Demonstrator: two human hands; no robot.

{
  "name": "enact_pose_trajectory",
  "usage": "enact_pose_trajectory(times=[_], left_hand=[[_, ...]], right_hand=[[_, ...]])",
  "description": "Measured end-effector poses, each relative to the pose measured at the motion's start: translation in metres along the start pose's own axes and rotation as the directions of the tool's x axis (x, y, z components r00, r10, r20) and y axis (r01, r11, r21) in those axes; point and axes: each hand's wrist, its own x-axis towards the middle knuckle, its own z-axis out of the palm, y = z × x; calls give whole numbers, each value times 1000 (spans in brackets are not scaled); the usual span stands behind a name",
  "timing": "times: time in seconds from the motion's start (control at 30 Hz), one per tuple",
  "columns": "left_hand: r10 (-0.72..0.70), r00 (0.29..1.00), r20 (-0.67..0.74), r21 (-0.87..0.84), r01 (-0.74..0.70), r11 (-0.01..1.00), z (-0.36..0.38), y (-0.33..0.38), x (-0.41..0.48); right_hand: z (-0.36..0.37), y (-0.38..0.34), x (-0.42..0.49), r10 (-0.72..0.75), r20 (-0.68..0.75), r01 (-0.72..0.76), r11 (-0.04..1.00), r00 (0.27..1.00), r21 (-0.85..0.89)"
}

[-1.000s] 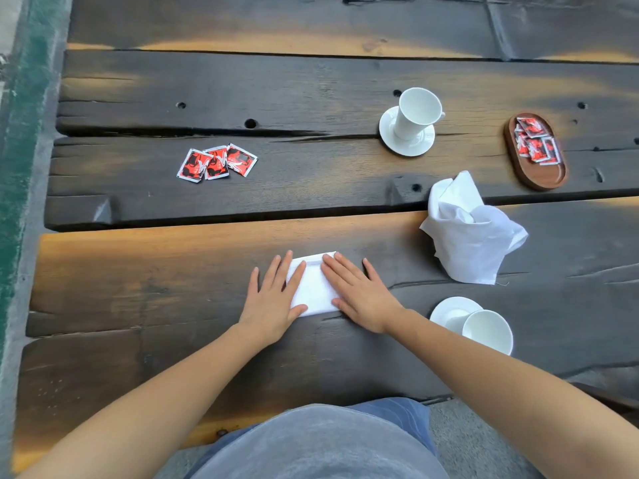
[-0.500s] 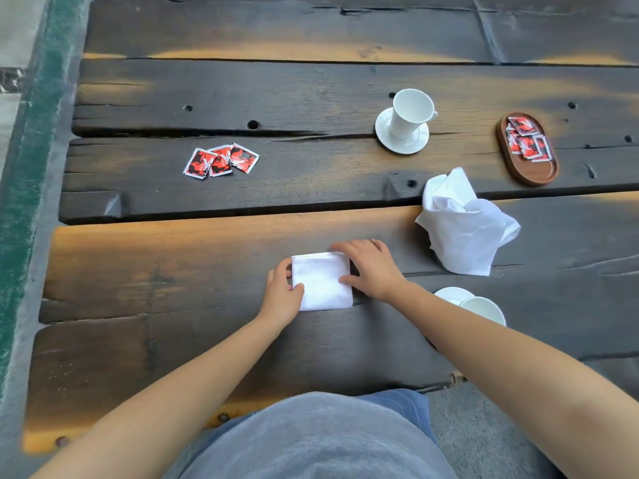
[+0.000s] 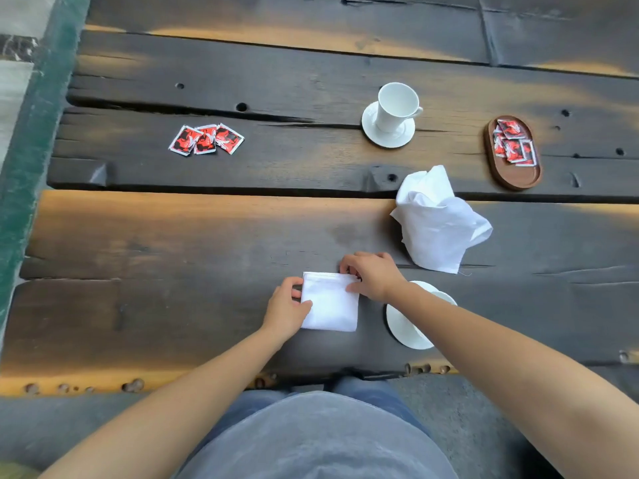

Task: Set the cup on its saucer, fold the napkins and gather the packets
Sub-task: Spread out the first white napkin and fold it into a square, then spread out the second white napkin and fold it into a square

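A folded white napkin (image 3: pixel 332 302) lies flat near the table's front edge. My left hand (image 3: pixel 285 307) pinches its left edge. My right hand (image 3: pixel 371 274) grips its far right corner. A crumpled white napkin (image 3: pixel 435 223) stands to the right, further back. Under my right forearm lies a white saucer (image 3: pixel 406 323); the cup beside it is mostly hidden. At the back a white cup (image 3: pixel 394 105) stands on its saucer (image 3: pixel 387 127). Three red packets (image 3: pixel 206 139) lie loose at the left. More red packets (image 3: pixel 513 143) lie in an oval wooden tray (image 3: pixel 515 174) at the right.
The table is made of dark rough planks (image 3: pixel 207 236) with gaps and holes. A green painted strip (image 3: pixel 24 160) runs along the left side. The table's front edge (image 3: pixel 173 378) is close to my body.
My fingers have curled from lying flat on the napkin to gripping its edges. The napkin now sits square and nearer the front edge. The camera has tilted down.
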Motion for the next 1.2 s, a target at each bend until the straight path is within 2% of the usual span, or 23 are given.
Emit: enact_pose_trajectory(times=[0.23,0.73,0.83,0.87,0.93,1.03,1.1,1.2], left_hand=[[-47,996,-80,27,49,998,32,-3,-6],[-82,982,-172,-16,80,997,62,3,-4],[-85,978,-191,-44,78,996,62,2,-6],[-75,977,-199,-38,69,997,60,1,-6],[-50,974,-220,-23,46,999,55,0,-5],[-24,964,-264,-37,15,999,48,9,-3],[6,964,-266,-40,-17,999,45,22,-2],[115,966,-230,-18,-122,992,48,49,-2]], right_hand=[[1,22,-7,-50,53,53,997,997,-51],[-5,41,-19,-37,108,48,994,993,-102],[-21,36,-26,-82,131,99,987,988,-128],[-29,34,-29,-122,93,133,983,988,-124],[-51,34,-36,-228,-71,221,971,971,-94],[-86,47,-44,-290,-350,284,956,891,-68],[-104,64,-43,-242,-427,227,970,871,-86],[-116,94,-40,-103,-417,63,992,903,-111]])
